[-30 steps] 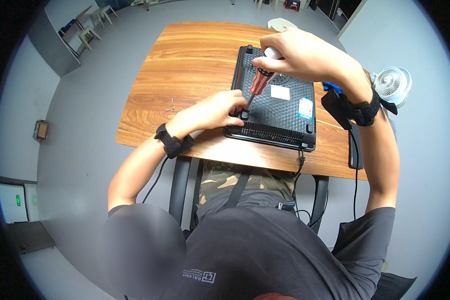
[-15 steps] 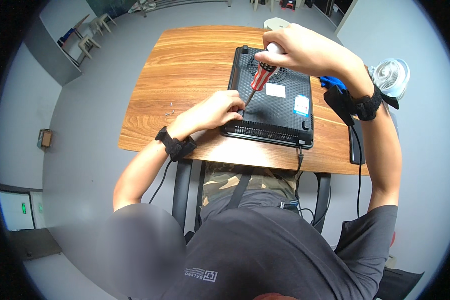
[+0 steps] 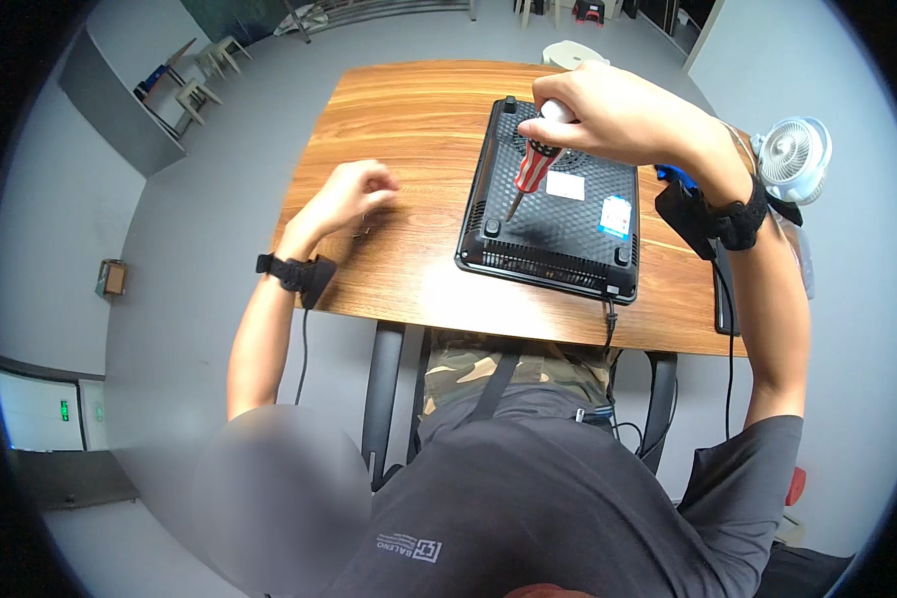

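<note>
left hand [image 3: 354,194] now off the black appliance [image 3: 553,214], screwdriver [image 3: 530,169] above it

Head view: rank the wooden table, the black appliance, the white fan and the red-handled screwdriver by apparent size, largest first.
1. Wooden table
2. Black appliance lying bottom-up
3. White fan
4. Red-handled screwdriver, in the right hand

The fan sits near the curved rim, so its size is less sure.

Wooden table [image 3: 409,130], black upturned appliance [image 3: 558,214] on it
</note>
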Demonstrator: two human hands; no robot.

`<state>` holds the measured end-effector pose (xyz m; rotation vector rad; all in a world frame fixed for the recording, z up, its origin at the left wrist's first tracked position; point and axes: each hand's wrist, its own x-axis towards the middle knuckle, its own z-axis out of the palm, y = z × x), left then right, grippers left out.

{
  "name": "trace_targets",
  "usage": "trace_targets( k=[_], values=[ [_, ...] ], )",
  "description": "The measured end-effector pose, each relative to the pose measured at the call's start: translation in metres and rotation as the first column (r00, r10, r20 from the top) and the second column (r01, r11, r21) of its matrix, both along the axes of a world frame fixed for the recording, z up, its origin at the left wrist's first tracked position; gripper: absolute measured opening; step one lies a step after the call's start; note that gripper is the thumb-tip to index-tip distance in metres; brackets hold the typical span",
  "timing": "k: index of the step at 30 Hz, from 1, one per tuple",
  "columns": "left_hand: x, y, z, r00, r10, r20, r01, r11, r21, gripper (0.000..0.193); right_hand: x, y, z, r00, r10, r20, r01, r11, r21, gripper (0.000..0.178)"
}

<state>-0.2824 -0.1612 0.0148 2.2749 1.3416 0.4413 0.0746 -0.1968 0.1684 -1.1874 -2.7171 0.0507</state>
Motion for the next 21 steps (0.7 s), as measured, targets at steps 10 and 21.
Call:
trace_targets(
  k=[10,21],
  values=[
    [-0.038,-0.005,-0.028,0.985,0.103,-0.137,-0.107,0.994,-0.023,0.015,-0.018,0.006,-0.012,0.999,0.046,0.010,-0.045,0.998,-0.051,0.055],
    [-0.039,0.000,-0.044,0.975,0.158,-0.155,-0.151,0.987,0.056,0.011,-0.015,0.008,-0.016,1.000,0.030,0.010,-0.030,0.999,-0.030,0.053]
  ],
)
